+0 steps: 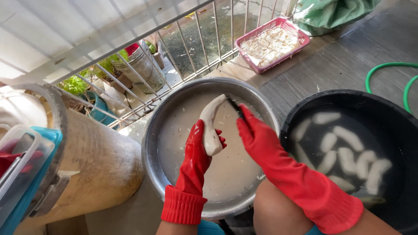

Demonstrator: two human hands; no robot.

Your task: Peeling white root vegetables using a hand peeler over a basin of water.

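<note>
Here, red-gloved fingers (216, 138) of the left hand (196, 154) curl around the lower end of a pale, peeled root (210, 126), gripping it upright and slightly tilted over a wide metal basin (150, 143) so that scrapings drop into the cloudy water below. The right hand (252, 132), also in a ribbed-cuff rubber glove, is closed on a dark-bladed knife (234, 105) whose tip meets the root's upper flank; the handle is hidden inside the fist.

The root looks smooth, chalk-white and gently curved, wet at the surface. The basin is dull, dented steel, its water milky and flecked with bits of peel.

Just beside it on the person's right stands a black tub (300, 109) of darker water holding a dozen or so similar white pieces (348, 154), apparently kept submerged. Farther off, a pink slotted plastic basket (300, 41) holds pale shavings near a metal railing (196, 43). A green hose (383, 67) loops across the grey floor, and a large tan cylinder (100, 152) lies on the left.
</note>
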